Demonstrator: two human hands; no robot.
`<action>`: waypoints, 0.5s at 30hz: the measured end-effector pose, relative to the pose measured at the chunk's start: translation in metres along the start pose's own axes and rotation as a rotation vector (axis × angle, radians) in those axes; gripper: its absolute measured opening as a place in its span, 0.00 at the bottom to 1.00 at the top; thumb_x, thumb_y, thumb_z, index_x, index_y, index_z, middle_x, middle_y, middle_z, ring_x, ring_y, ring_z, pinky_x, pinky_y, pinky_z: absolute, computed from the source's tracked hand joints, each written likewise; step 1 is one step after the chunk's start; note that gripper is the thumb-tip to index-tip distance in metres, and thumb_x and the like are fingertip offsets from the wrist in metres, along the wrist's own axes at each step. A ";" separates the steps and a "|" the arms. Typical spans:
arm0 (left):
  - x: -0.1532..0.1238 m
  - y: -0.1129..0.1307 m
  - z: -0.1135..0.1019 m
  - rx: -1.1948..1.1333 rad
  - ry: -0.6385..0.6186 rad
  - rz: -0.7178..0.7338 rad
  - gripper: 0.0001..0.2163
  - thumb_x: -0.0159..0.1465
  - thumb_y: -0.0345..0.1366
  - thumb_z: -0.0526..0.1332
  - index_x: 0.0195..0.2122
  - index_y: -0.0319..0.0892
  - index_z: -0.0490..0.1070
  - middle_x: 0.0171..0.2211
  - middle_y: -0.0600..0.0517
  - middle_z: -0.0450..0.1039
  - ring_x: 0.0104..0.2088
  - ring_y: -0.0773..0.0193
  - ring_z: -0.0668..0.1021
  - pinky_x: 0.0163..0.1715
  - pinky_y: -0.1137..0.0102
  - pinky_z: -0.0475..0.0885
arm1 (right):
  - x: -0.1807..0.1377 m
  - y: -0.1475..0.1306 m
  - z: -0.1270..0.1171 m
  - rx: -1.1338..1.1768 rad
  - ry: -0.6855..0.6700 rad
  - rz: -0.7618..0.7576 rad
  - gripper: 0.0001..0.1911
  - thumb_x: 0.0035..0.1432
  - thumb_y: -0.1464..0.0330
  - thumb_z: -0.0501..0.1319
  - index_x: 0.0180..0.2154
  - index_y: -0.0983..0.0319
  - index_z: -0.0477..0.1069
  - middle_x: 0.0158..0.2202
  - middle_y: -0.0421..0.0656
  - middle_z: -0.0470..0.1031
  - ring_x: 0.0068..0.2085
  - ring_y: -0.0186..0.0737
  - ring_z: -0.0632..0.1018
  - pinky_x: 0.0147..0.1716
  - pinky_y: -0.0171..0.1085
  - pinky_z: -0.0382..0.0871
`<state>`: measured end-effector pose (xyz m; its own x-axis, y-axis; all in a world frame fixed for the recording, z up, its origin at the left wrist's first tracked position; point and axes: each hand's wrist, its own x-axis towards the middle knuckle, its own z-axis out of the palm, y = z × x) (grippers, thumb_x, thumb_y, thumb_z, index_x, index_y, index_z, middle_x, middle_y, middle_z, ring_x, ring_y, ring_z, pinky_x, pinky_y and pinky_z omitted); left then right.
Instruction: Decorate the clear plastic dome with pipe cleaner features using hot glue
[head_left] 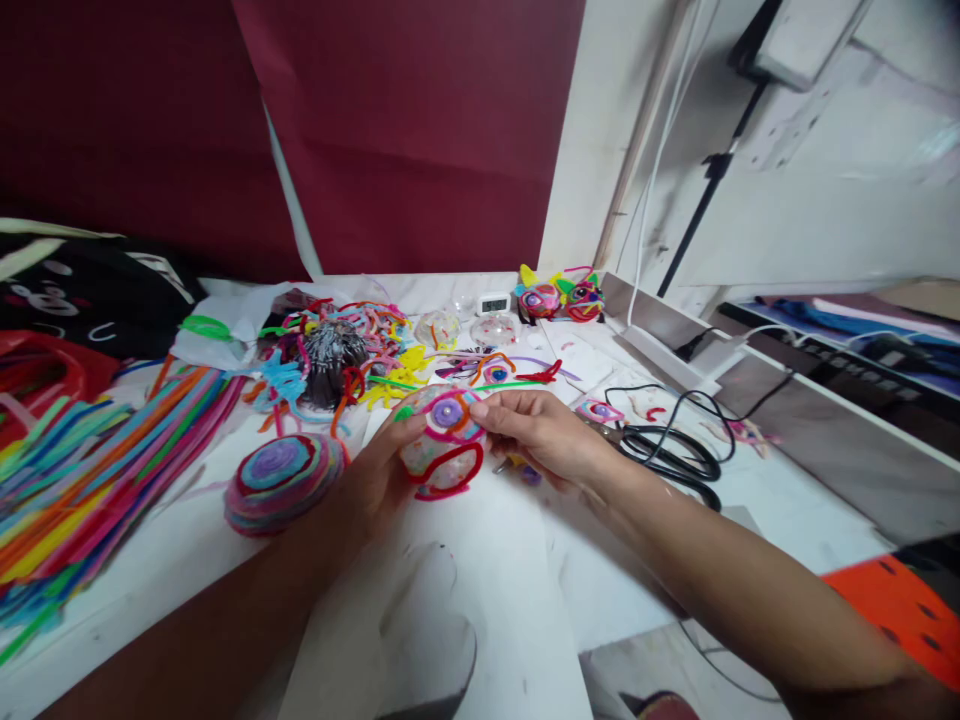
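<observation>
My left hand [384, 465] is wrapped round the left side of a clear plastic ball [450, 470], held above the table. On the ball, pipe cleaners form a purple coiled eye [447, 413] with a pale bead at its middle, and a red loop with a pink strip lies below it. The thumb and fingers of my right hand [529, 430] pinch at the ball's upper right edge, by an orange pipe cleaner [466, 408] beside the eye. Whatever lies between those fingertips is mostly covered. Left of my left hand sits a striped coiled pipe-cleaner dome [285, 480].
Bundled pipe cleaners [112, 480] cover the left side. Behind the ball lie a tangled pipe-cleaner heap [334, 355], clear half-shells [495, 330], a small digital clock [493, 303] and two decorated balls [561, 298]. A coiled black cable [671, 455] lies at right.
</observation>
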<state>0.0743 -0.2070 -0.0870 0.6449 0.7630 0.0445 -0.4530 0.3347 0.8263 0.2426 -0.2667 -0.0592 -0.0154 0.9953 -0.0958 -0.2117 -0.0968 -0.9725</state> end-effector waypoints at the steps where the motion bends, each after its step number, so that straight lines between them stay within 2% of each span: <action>1: 0.000 0.000 0.000 0.010 -0.010 0.004 0.15 0.57 0.36 0.65 0.44 0.36 0.74 0.29 0.47 0.80 0.27 0.59 0.81 0.27 0.70 0.78 | 0.000 0.000 0.000 0.013 0.000 -0.007 0.23 0.37 0.52 0.74 0.23 0.64 0.71 0.19 0.35 0.71 0.20 0.27 0.66 0.22 0.30 0.57; 7: -0.002 -0.002 -0.002 0.040 -0.033 0.018 0.17 0.57 0.38 0.66 0.45 0.37 0.74 0.30 0.48 0.80 0.27 0.60 0.81 0.27 0.71 0.77 | -0.002 0.002 0.001 0.082 -0.001 -0.001 0.24 0.35 0.53 0.75 0.22 0.64 0.70 0.18 0.35 0.70 0.20 0.27 0.66 0.22 0.30 0.56; 11: -0.004 -0.002 -0.002 0.060 -0.029 0.027 0.19 0.56 0.39 0.66 0.47 0.37 0.73 0.34 0.46 0.80 0.34 0.57 0.82 0.33 0.68 0.78 | -0.003 0.005 -0.001 0.110 -0.026 -0.029 0.22 0.37 0.55 0.75 0.22 0.64 0.70 0.19 0.35 0.70 0.21 0.27 0.66 0.23 0.31 0.57; 15: -0.006 -0.003 -0.003 0.068 -0.008 0.034 0.25 0.55 0.38 0.67 0.54 0.39 0.68 0.43 0.46 0.78 0.42 0.54 0.80 0.39 0.66 0.77 | -0.003 0.008 -0.003 0.106 -0.031 -0.041 0.23 0.38 0.55 0.75 0.23 0.64 0.69 0.19 0.35 0.70 0.21 0.28 0.66 0.24 0.31 0.56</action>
<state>0.0697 -0.2109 -0.0911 0.6347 0.7688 0.0776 -0.4322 0.2700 0.8604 0.2442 -0.2706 -0.0677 -0.0345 0.9982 -0.0483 -0.3153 -0.0567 -0.9473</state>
